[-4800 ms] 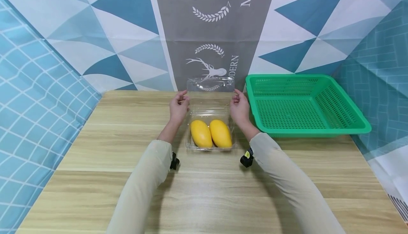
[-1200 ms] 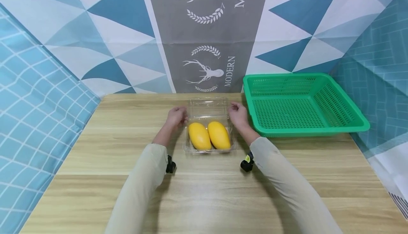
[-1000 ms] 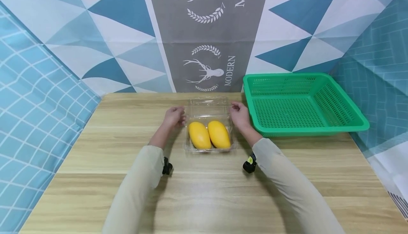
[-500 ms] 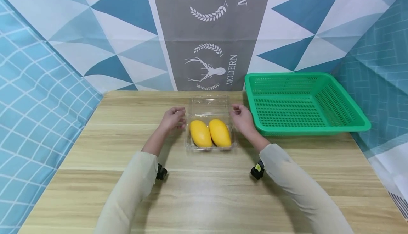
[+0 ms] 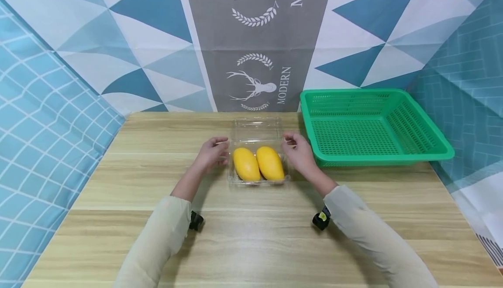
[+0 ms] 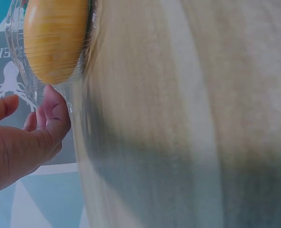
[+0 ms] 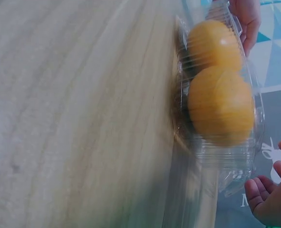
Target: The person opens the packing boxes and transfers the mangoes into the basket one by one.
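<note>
Two yellow mangoes (image 5: 258,164) lie side by side in a clear plastic clamshell box (image 5: 257,183) on the table. Its transparent lid (image 5: 257,130) is folded back toward the wall. Just left of the box is my left hand (image 5: 213,152), fingers slightly bent and holding nothing. My right hand (image 5: 299,152) hovers at the right side, also holding nothing. In the left wrist view, my left thumb and fingers are spread apart close to the box's end, below a mango (image 6: 57,40). The right wrist view has my right fingers (image 7: 261,187) beside the box; contact is unclear.
A green perforated plastic basket (image 5: 359,137) stands at the back right, close to my right hand. The wood-grain table (image 5: 255,235) meets a patterned wall covering (image 5: 259,39) at the back. Black wrist cameras (image 5: 321,219) sit below both hands.
Earlier, both hands held the raised lid by its sides. It then went down backward, and the hands let go. Since then they have drawn slightly toward me, with the forearms spreading outward.
</note>
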Demonstrator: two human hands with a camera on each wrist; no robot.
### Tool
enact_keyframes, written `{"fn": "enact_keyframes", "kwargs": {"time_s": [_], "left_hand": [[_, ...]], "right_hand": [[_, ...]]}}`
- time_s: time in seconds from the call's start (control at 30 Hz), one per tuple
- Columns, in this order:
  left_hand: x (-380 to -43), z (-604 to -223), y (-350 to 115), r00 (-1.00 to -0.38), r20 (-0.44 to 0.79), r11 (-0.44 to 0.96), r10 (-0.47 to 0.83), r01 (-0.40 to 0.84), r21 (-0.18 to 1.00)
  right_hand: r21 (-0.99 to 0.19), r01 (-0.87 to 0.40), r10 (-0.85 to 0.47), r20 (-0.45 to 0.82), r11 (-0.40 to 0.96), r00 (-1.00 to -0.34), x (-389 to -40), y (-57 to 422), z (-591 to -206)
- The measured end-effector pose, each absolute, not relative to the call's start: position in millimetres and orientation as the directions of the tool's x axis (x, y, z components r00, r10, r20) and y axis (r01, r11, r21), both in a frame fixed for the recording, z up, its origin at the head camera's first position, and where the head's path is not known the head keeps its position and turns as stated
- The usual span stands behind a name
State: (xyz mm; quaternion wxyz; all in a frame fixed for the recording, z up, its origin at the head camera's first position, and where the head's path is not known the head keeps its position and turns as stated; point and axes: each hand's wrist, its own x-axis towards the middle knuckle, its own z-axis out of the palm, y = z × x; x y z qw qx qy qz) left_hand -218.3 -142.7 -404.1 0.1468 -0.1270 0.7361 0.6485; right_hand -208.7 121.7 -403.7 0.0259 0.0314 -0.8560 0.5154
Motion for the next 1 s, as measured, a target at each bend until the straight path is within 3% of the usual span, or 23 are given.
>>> {"fn": "enact_keyframes", "kwargs": {"time_s": [0.23, 0.7, 1.0], "left_hand": [[-213.6, -404.8, -139.8, -0.927, -0.374, 0.131, -0.004, -0.371, 0.919], [-207.5, -402.9, -137.2, -0.93, -0.367, 0.121, 0.024, -0.362, 0.924], [-208.0, -406.3, -135.4, -0.932, -0.364, 0.117, 0.006, -0.361, 0.925]], "right_hand": [[-0.87, -0.13, -0.049, 0.121, 0.475, -0.991, -198.4, 117.2, -397.8], [-0.865, -0.145, -0.149, 0.083, 0.48, -0.985, -187.6, 107.2, -393.4], [-0.818, -0.129, -0.17, 0.039, 0.56, -0.985, -183.7, 101.7, -392.7]]}}
